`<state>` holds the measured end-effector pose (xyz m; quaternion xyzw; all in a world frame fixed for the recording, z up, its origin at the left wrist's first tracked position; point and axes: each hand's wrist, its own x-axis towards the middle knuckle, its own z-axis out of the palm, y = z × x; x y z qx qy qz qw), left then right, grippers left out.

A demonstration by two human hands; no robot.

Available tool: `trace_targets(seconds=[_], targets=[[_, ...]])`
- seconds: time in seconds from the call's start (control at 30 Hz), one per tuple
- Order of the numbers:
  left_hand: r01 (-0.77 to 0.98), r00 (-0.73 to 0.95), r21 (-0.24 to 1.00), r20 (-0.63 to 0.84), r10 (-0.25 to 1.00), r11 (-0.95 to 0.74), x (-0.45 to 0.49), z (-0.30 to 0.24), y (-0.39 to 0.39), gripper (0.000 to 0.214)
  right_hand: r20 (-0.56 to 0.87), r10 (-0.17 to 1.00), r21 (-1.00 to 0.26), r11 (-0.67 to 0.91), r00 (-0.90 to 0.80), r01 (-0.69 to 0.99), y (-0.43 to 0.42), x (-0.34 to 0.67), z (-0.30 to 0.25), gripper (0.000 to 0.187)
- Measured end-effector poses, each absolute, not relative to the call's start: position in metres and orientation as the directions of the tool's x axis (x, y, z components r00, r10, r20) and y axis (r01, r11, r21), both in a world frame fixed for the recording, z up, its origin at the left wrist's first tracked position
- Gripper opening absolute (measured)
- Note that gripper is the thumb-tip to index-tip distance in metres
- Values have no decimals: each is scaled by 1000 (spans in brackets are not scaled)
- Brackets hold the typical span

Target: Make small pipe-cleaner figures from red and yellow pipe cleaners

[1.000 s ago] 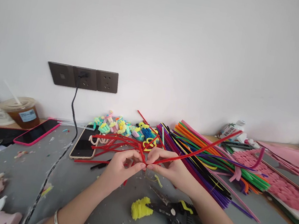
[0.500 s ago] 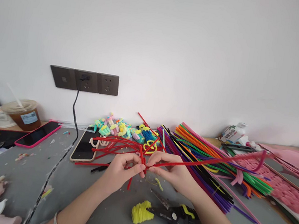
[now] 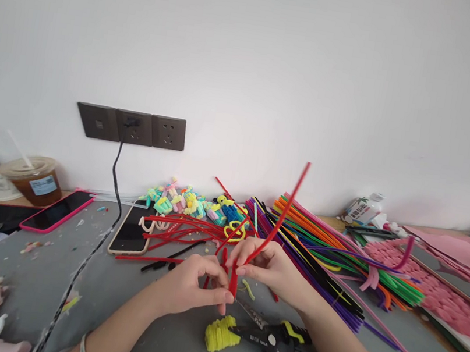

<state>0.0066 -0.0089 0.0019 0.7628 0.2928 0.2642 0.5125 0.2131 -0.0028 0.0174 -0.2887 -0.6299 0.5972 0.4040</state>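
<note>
Both of my hands grip a red pipe cleaner (image 3: 276,232) above the grey table. My left hand (image 3: 196,288) pinches a bent red part of it between thumb and fingers, low at the front. My right hand (image 3: 265,270) holds the same piece slightly higher, and its long free end rises up and to the right. Fingers partly hide the bends. Just below lie pliers-like cutters (image 3: 277,347) with black and yellow handles, their tip touching or close to a yellow coiled piece (image 3: 222,334). More red pipe cleaners (image 3: 191,231) are spread behind my left hand.
Bundles of coloured pipe cleaners (image 3: 337,262) lie on the right, near a pink knitted piece (image 3: 443,289). Small pastel figures (image 3: 189,201) sit by the wall. Phones (image 3: 57,211), an iced drink (image 3: 37,182) and a black cable (image 3: 116,182) are on the left.
The pipe cleaner's long end has swung from pointing right to pointing steeply upward. My left hand has shifted slightly down and right, and the bent red part now stands upright between my fingers.
</note>
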Motion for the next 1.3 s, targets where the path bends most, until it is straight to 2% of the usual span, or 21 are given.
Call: trace_targets(seconds=[0.1,0.2,0.37,0.53,0.8,1.13,1.3], targets=[[192,668,938,90,739,-288,7,1,-9,28,152,878,-987,110,-454,-118,-2,214,17,24],[190,575,946,109,811,-262,9,-3,-8,23,165,904,-983,115,-394,-146,1,216,15,28],[189,369,914,273,888,-360,11,-10,-3,13,173,942,-976,124,-287,-182,4,216,10,34],[194,205,881,393,896,-431,10,-13,0,6,188,942,-980,159,-279,-123,5,214,8,38],[62,209,971,212,955,-230,13,-15,-3,16,238,930,-971,234,-280,-50,4,213,9,38],[39,210,976,201,957,-214,11,-13,-5,17,185,938,-981,158,-293,-113,2,213,9,30],[-38,224,987,161,961,-157,12,-12,-4,19,195,943,-977,210,-269,29,4,215,6,26]])
